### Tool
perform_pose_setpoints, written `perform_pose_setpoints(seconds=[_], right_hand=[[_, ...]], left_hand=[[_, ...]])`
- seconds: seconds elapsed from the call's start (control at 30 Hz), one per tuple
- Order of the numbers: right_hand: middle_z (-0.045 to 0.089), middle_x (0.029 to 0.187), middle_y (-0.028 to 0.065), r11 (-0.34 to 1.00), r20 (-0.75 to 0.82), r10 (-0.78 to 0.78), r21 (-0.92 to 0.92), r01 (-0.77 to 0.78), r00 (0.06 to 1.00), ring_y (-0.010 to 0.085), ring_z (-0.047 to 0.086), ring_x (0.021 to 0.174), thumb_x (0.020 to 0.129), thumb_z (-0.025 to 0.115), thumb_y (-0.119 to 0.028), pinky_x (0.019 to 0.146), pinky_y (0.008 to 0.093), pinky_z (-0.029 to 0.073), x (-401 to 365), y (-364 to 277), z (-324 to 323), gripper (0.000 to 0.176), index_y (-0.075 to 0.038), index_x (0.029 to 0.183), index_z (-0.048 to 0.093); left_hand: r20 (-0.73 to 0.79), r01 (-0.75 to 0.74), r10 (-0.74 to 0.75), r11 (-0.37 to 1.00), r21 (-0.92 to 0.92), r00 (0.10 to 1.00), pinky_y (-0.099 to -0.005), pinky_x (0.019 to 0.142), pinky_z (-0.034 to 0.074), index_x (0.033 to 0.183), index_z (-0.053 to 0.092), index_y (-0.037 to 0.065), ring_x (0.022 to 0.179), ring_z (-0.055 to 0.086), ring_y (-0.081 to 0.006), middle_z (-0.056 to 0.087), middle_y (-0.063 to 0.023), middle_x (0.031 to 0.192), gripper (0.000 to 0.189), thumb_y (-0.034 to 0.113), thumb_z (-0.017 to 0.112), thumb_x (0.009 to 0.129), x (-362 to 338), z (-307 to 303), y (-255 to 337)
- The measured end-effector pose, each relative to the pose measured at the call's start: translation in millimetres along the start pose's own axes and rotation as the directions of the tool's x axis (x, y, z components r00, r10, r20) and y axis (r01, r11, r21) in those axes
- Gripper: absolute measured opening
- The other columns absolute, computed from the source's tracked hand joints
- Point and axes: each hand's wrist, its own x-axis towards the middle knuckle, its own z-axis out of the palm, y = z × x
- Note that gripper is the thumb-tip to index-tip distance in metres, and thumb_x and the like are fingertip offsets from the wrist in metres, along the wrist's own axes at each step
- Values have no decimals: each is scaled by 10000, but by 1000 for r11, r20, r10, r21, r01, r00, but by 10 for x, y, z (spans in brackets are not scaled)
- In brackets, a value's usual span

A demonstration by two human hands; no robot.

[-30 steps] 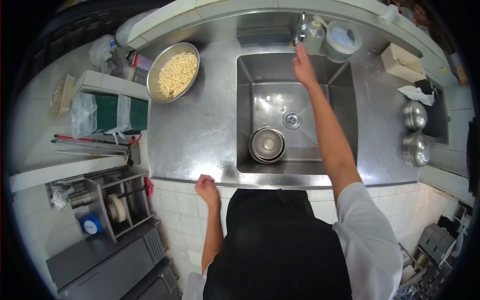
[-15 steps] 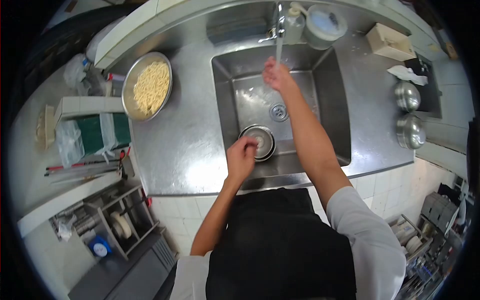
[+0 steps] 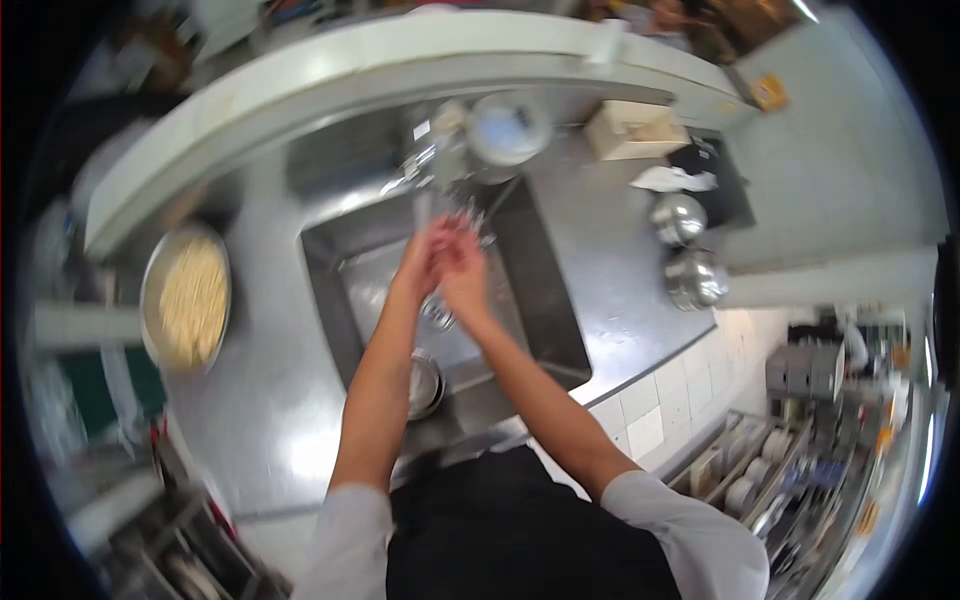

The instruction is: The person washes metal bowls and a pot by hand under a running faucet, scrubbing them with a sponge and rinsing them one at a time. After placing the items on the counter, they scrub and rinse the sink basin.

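Left hand (image 3: 420, 262) and right hand (image 3: 465, 270) touch each other over the sink (image 3: 332, 268), just below the tap (image 3: 432, 165) and its water (image 3: 424, 212). Blur hides the fingers, so I cannot tell whether either hand is flat or curled (neither seems to hold anything). Steel bowls (image 3: 425, 385) sit in the sink under the left forearm. Noodles (image 3: 185, 300) stand on the worktop (image 3: 262, 420), left.
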Motion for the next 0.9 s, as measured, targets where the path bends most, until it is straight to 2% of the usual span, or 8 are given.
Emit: perform_pose_setpoints(seconds=[0.07, 0.1, 0.13, 0.2, 0.57, 0.63, 0.7, 0.9], right_hand=[[656, 803, 34, 994, 4, 63, -90, -62, 998, 117, 601, 728, 918, 584, -88, 651, 305, 497, 284, 301, 55, 116, -28, 965, 672], [640, 732, 17, 985, 36, 110, -134, -104, 993, 113, 588, 638, 906, 604, -96, 568, 299, 481, 373, 374, 87, 90, -40, 934, 669], [640, 732, 17, 986, 11, 116, -120, -114, 993, 113, 588, 638, 906, 604, -96, 568, 299, 481, 468, 443, 103, 90, -40, 934, 669], [544, 655, -16, 923, 107, 379, 36, -384, 919, 96, 503, 533, 919, 578, -46, 418, 297, 383, 600, 633, 363, 120, -60, 968, 687], [452, 638, -42, 442, 631, 551, 336, -832, 547, 66, 405, 509, 933, 567, -97, 455, 219, 323, 122, 540, -58, 278, -10, 1195, 596], [621, 741, 42, 796, 457, 593, -212, -567, 663, 176, 601, 614, 938, 636, -293, 539, 304, 475, -167, 926, -285, 349, -31, 1165, 597], [707, 974, 129, 642, 460, 495, -765, 47, 738, 318, 681, 876, 896, 655, -419, 764, 421, 537, -549, 1566, -705, 510, -30, 1220, 593], [553, 1324, 243, 427, 157, 851, -763, -486, 501, 358, 604, 1154, 830, 715, -536, 793, 476, 571, -1915, 2235, -907, 859, -5, 1431, 406]], left_hand=[[-83, 59, -62, 998, -33, 995, -354, 954, 509, 1295, 570, 87, 1113, 625, -212, 621, -57, 1273, 359, 239, 485, 981, -179, -327, -405], [-260, 213, -116, 897, 386, 959, -385, 945, 512, 1292, 582, 110, 1144, 612, -242, 611, -96, 1307, 372, 220, 520, 942, -211, -686, -638], [-273, 276, -46, 215, 937, 961, -440, 940, 510, 1274, 607, 111, 1162, 600, -299, 614, -153, 1291, 400, 224, 555, 894, -222, -1192, -940], [-391, 363, 16, -412, 836, 920, -480, 964, 487, 1232, 635, 89, 1179, 576, -364, 618, -188, 1257, 416, 223, 584, 842, -859, -1248, -1199], [-213, 204, 3, -290, 935, 977, -538, 802, 523, 1050, 563, 48, 909, 663, -431, 664, -240, 961, 267, 58, 621, 789, -1793, -1420, -1255], [-221, 224, 37, -237, 945, 974, -541, 786, 510, 1019, 555, 44, 918, 649, -440, 656, -244, 936, 252, 56, 612, 774, -1818, -1261, -1175], [-267, 276, 91, -105, 955, 959, -539, 742, 499, 951, 581, 31, 893, 637, -465, 648, -254, 862, 196, 70, 603, 760, -1864, -1194, -1096], [-493, 483, 281, 112, 869, 823, -504, 719, 522, 928, 647, 11, 880, 670, -433, 684, -238, 884, 184, 101, 609, 771, -1825, -1025, -897]])
